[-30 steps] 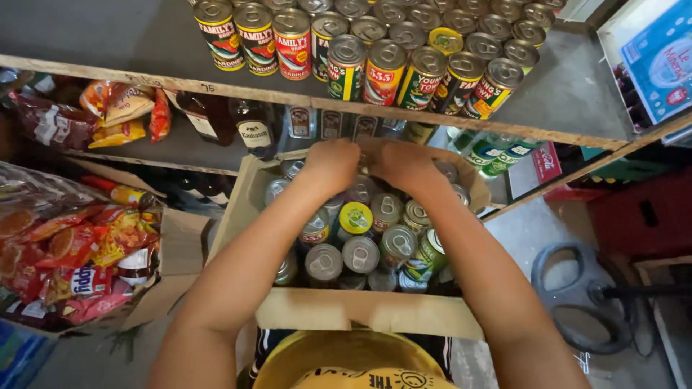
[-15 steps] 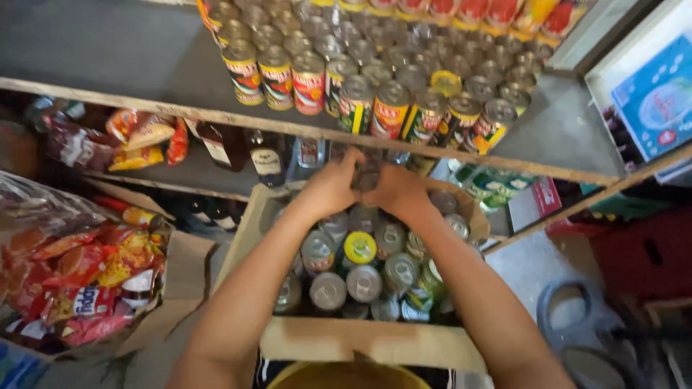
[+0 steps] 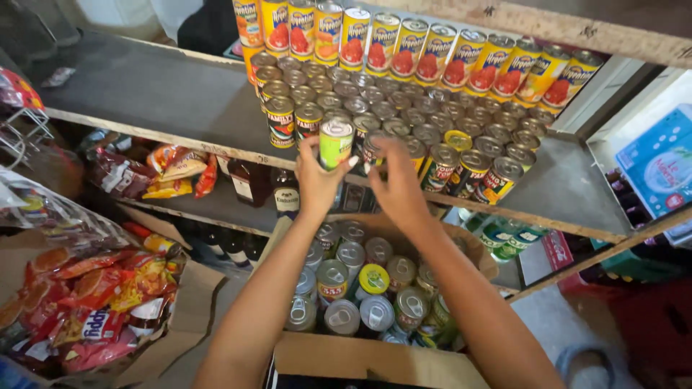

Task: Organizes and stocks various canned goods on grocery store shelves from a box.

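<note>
Grey wooden-edged shelf (image 3: 166, 101) carries rows of round metal tins (image 3: 404, 108); below it, an open brown cardboard box (image 3: 375, 356) of mixed tins. Left hand (image 3: 317, 180), raised at the shelf's front edge, is wrapped around an upright green-labelled tin (image 3: 336, 144) (fingers on its sides). Right hand (image 3: 396, 180), just beside, curls on a second tin (image 3: 373, 148), mostly hidden.

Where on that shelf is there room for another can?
The shelf is bare left of the standing cans, and bare again at its right end. The middle is packed. The left hand holds a green can at the front edge; the right hand is beside it.
</note>
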